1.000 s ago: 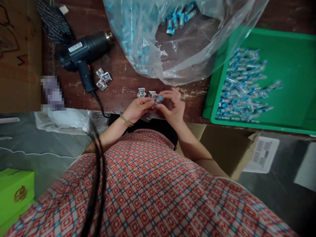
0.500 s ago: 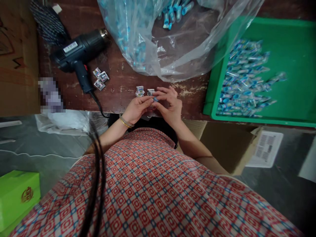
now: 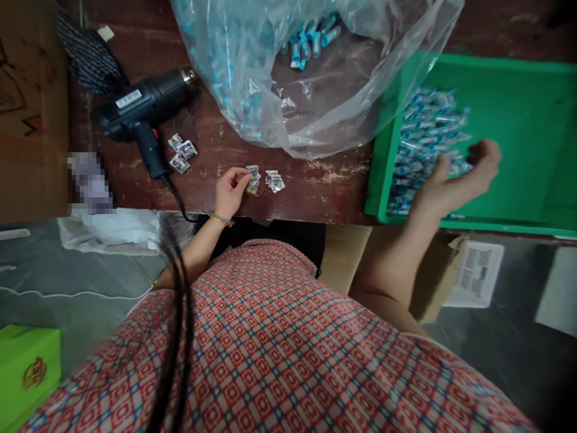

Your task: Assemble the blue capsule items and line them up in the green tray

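My left hand [image 3: 231,191] rests near the table's front edge, thumb and forefinger pinched at the left side of a small pile of printed packets [image 3: 253,179]. A second little pile of silvery printed packets [image 3: 274,180] lies just to its right. My right hand [image 3: 469,174] is over the green tray [image 3: 536,144], slightly blurred, its thumb apart from the curled fingers, and I see nothing in it. Many small clear tubes with blue ends [image 3: 428,129] lie heaped in the tray's left part, left of and below that hand.
A black heat gun [image 3: 144,105] lies on the left, its cord hanging over the edge. Several more packets [image 3: 183,153] sit beside it. A clear plastic bag [image 3: 315,129] with blue-capped tubes [image 3: 311,45] spreads across the back. A cardboard box [image 3: 33,120] stands at far left.
My hands were together in front of me on a small blue piece. My right hand has swung right over the tray and holds nothing visible; my left has shifted left to the packets.
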Demonstrator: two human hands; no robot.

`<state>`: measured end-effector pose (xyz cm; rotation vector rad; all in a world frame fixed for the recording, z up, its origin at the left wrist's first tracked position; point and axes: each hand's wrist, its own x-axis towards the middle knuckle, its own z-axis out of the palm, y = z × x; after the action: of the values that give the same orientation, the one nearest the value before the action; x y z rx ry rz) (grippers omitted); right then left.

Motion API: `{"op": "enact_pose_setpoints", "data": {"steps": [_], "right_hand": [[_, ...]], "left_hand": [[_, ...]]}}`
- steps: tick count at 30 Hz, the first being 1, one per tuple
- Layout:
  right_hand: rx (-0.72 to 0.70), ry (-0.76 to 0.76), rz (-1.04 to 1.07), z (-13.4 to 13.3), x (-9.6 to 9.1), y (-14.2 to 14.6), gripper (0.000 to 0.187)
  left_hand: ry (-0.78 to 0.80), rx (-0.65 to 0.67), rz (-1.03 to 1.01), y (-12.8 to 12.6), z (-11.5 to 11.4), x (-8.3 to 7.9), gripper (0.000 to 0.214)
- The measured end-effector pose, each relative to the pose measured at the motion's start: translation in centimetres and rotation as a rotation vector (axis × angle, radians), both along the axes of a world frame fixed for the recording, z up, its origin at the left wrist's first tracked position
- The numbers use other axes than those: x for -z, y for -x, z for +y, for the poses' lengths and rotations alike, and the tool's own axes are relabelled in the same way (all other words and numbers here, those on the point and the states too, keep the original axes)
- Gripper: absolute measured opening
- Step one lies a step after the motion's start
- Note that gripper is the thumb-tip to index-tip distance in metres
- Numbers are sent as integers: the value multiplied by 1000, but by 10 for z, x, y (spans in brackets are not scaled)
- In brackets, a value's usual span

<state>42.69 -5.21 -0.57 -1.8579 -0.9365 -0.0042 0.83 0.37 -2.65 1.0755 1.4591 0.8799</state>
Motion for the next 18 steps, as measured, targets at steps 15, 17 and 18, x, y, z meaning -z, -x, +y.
{"op": "enact_pose_setpoints", "data": {"steps": [15, 17, 18], "right_hand": [[-731, 385, -222, -1, 75, 219, 17], [-738, 370, -173, -2, 70, 221, 19], [-746, 360, -117, -2, 68, 223, 24]], "left_hand": [[-47, 308, 193, -12, -11, 21, 11], [-30, 315, 170, -18, -6, 23, 15], [-20, 306, 171, -22, -4, 24, 16]]}}
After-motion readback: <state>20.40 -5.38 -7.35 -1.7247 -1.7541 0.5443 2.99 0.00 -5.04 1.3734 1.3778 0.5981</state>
